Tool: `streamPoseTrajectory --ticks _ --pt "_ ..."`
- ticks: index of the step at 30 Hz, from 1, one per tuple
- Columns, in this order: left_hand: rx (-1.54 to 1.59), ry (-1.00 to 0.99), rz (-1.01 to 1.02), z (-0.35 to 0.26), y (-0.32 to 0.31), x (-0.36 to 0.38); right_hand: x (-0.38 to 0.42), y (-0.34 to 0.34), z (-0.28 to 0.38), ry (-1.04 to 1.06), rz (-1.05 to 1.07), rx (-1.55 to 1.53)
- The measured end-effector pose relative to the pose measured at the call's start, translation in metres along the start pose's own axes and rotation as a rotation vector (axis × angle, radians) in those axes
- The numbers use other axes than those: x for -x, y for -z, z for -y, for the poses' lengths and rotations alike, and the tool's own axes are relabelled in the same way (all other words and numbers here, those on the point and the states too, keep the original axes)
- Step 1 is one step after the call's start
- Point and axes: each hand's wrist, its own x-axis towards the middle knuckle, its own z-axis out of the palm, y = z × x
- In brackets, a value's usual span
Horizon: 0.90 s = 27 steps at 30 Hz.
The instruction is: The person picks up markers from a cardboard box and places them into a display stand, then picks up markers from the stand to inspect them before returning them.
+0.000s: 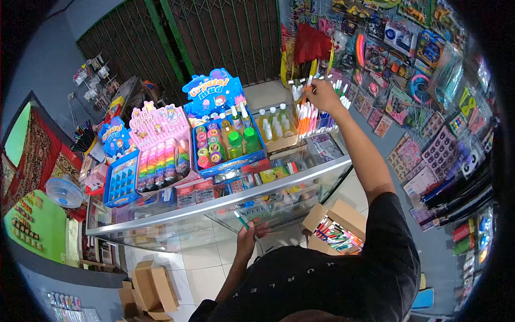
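My left hand is low in front of the glass counter, its fingers closed around a green marker with a white end pointing up. My right hand reaches over the right end of the counter, pinching an orange-and-white marker. Below that hand, several upright markers with white and orange parts stand packed in a clear holder. More white-ended markers fill the holder's right side, partly behind my fingers. Down on the floor, an open cardboard box contains many loose coloured markers.
The glass display counter spans the middle. On it are a basket of bottles, a blue box of tubs and bottles, and a pink display box. Hanging toys cover the right wall. Another cardboard box lies lower left.
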Motion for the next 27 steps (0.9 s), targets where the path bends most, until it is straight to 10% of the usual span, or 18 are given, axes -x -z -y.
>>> streamPoseTrajectory --ticks 19,27 --pt "-0.014 -0.007 -0.007 0.004 0.007 0.001 0.017 -0.007 0.006 0.055 0.029 -0.029" --pt "-0.013 -0.003 -0.016 -0.001 0.006 -0.001 0.029 -0.028 -0.011 0.39 -0.064 0.159"
